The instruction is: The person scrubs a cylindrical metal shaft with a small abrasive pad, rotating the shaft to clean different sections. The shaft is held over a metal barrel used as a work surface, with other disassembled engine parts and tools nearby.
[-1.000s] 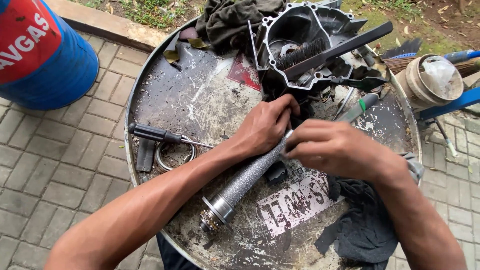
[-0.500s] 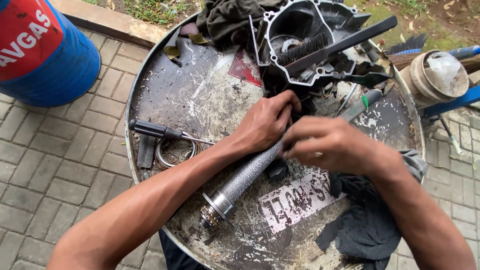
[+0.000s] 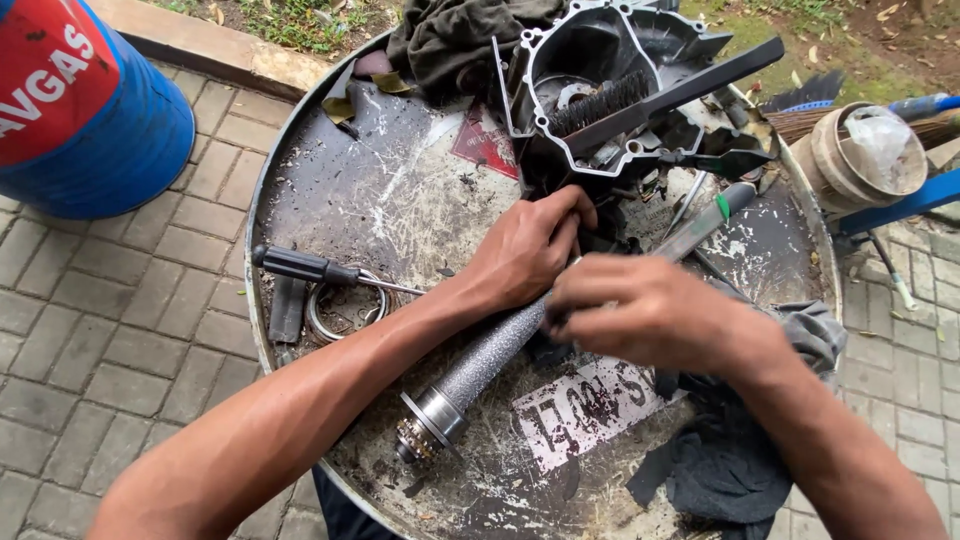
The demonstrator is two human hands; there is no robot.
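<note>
A long grey textured metal tube (image 3: 480, 360) with a ringed cap at its near end lies across a round dirty drum top (image 3: 330, 160). My left hand (image 3: 525, 250) is closed over the tube's upper part, fingers curled toward the dark engine case (image 3: 600, 90). My right hand (image 3: 650, 310) is closed just right of it, over the same end of the tube; what its fingers pinch is hidden. A dark brush (image 3: 660, 95) rests in the engine case.
A screwdriver with a black handle (image 3: 310, 268) and a metal ring (image 3: 345, 310) lie at the left of the drum top. Dark rags (image 3: 720, 460) sit at the near right and far side. A blue and red cylinder (image 3: 80, 100) stands on the paving. A broom and a beige bucket (image 3: 860, 150) are at the right.
Both hands have stayed on the tube's upper end; my right hand has shifted slightly left and closer to the left hand. The tube lies as before.
</note>
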